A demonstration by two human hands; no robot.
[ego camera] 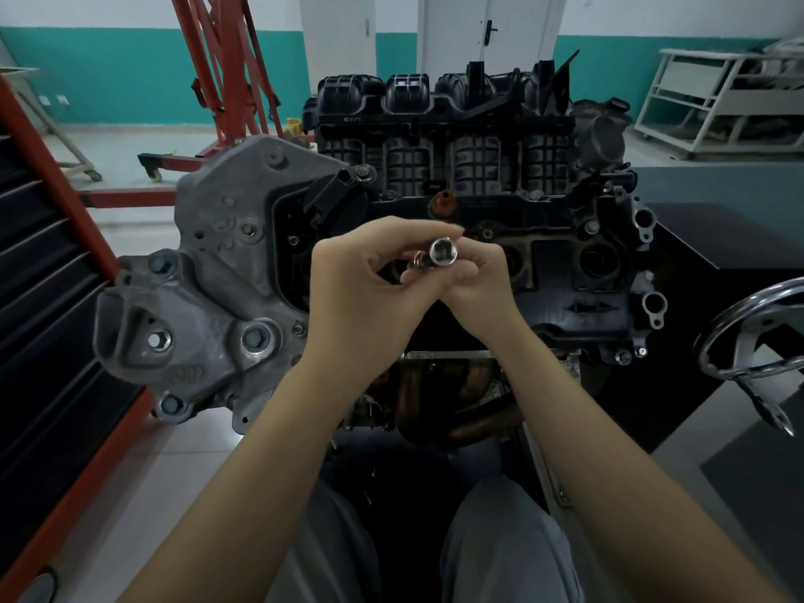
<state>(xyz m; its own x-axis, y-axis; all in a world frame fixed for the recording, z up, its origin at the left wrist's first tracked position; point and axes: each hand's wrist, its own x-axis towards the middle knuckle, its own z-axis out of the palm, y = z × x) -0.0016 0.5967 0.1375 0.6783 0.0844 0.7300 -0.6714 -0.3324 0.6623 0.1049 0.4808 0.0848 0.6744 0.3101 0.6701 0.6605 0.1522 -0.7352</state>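
Head view gives me the engine [565, 237] filling the middle of the frame, standing well off the tiled floor. Its grey cast cover [209, 263] faces me on the left, and the black ribbed intake manifold [478, 137] runs along the top. Along the left edge I see a red tool cabinet [39, 298] with dark drawers, and behind it a red hoist [226, 80] against the teal wall. A chrome handwheel [757, 324] sits at the right, near the engine's end.

Both of my operator's forearms reach up from below and meet in front of the engine's upper face, just under a small orange cap [441, 201]. The left hand [370, 289] has its fingers curled, with the forefinger stretched over the top of a shiny socket [440, 251]. The right hand [478, 280] pinches the same socket from the other side, fingers folded in. The socket's open end points toward me, held clear of the engine between the two hands. A small metal fastener [417, 264] shows just beside it, against the left fingers; I cannot tell what holds it.
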